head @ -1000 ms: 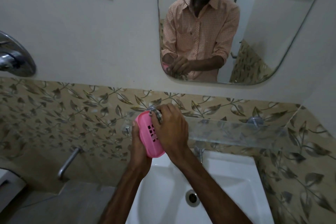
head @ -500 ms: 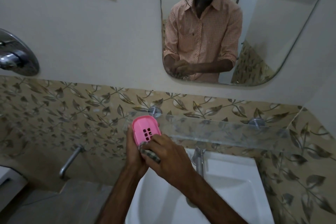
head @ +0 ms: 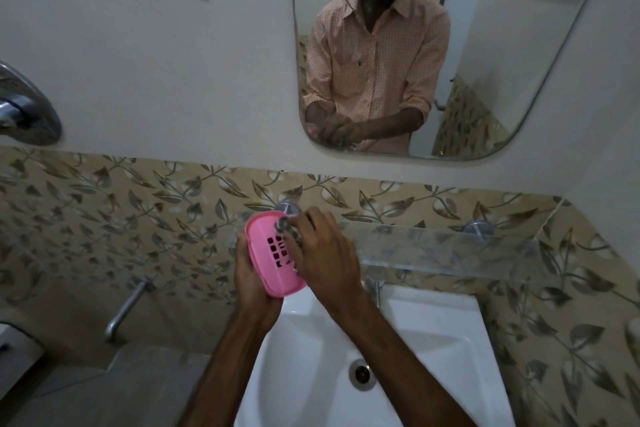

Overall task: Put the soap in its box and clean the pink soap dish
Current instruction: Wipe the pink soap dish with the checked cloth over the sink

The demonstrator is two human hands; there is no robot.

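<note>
The pink soap dish (head: 265, 262) is held tilted above the white basin, its slotted inside facing me. My left hand (head: 251, 282) grips it from behind and below. My right hand (head: 323, 253) is closed on a grey metal scrubber (head: 289, 232) and presses it against the upper right part of the dish. The soap and its box are not in view.
A white washbasin (head: 433, 340) with a drain (head: 362, 373) lies below my hands. A glass shelf (head: 450, 248) runs along the leaf-patterned tiles to the right. A metal tap (head: 126, 308) sticks out at lower left. A mirror (head: 519, 45) hangs above.
My right hand with the scrubber has gone from the dish's lower edge back up to its top right. More of the dish's slotted face shows now.
</note>
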